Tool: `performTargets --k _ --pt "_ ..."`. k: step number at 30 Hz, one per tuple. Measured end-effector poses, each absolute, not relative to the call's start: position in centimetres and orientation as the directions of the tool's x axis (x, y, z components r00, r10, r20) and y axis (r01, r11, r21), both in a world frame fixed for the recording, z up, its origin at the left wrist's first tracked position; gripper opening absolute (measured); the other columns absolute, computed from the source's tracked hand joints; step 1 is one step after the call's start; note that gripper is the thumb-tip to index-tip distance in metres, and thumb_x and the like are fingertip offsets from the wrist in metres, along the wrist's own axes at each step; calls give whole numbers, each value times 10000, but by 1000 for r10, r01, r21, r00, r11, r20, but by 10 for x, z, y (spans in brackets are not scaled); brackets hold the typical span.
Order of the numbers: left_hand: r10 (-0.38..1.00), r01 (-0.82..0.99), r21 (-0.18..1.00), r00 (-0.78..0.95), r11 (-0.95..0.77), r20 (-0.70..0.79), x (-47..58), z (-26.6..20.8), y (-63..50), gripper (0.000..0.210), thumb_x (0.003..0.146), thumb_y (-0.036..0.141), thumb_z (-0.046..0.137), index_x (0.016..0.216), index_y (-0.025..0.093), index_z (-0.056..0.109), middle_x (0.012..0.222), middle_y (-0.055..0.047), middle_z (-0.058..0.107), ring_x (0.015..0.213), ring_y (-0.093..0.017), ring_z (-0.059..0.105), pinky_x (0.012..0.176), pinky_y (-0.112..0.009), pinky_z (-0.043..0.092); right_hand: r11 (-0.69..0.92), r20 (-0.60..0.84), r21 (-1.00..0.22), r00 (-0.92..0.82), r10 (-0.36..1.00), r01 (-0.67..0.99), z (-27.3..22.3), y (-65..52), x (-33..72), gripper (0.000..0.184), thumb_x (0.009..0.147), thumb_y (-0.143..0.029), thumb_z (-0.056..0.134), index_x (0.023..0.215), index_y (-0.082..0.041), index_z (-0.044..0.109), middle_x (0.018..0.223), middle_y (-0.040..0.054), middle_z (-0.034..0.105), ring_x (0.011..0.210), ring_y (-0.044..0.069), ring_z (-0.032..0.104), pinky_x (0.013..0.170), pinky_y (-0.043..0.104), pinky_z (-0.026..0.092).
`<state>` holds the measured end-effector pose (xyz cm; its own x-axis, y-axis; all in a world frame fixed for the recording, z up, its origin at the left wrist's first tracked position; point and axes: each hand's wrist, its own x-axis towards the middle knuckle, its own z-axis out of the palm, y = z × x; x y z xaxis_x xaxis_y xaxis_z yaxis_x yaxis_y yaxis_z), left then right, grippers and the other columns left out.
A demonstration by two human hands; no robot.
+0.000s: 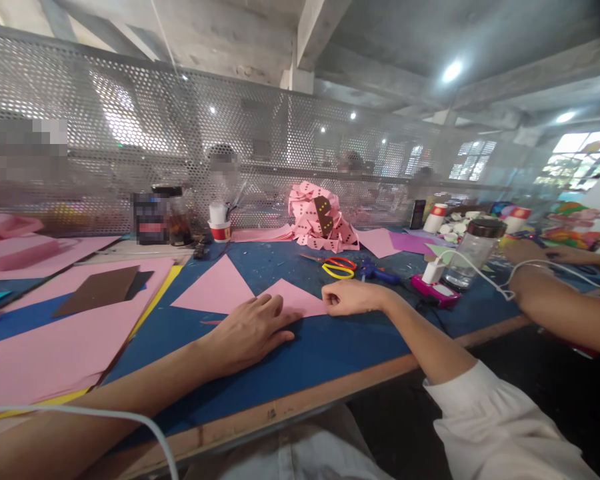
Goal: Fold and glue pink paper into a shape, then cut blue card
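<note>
My left hand [253,330] lies on the blue table mat with its fingers stretched out, pressing the near edge of a folded piece of pink paper [294,293]. At that paper's right corner, my right hand [353,298] is closed, its curled fingers gripping the corner. A second pink paper triangle [217,285] lies flat just left of it, and a thin pink strip is beside my left wrist. Beyond my right hand are scissors [339,268] with red and yellow handles and a blue glue gun [381,274].
A pink paper model [320,217] with dark marks stands against the perforated screen [265,127]. Large pink sheets [50,353] cover the left side. To the right are a magenta power strip [436,293], a glass jar [473,257] and a white cable; another person's arms [560,300] reach in.
</note>
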<state>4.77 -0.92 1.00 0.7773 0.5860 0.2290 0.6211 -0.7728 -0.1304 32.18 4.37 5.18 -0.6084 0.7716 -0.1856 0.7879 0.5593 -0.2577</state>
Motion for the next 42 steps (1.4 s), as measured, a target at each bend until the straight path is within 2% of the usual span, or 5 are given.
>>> performTargets --k 42 --pt "593 625 -133 775 -769 217 48 10 -9 429 1063 483 351 1436 316 481 1056 -66 544 940 -244 565 822 -399 483 556 -207 -241 -602 771 795 52 46 328 50 800 -246 595 831 -206 598 808 -18 661 692 126 554 587 224 339"
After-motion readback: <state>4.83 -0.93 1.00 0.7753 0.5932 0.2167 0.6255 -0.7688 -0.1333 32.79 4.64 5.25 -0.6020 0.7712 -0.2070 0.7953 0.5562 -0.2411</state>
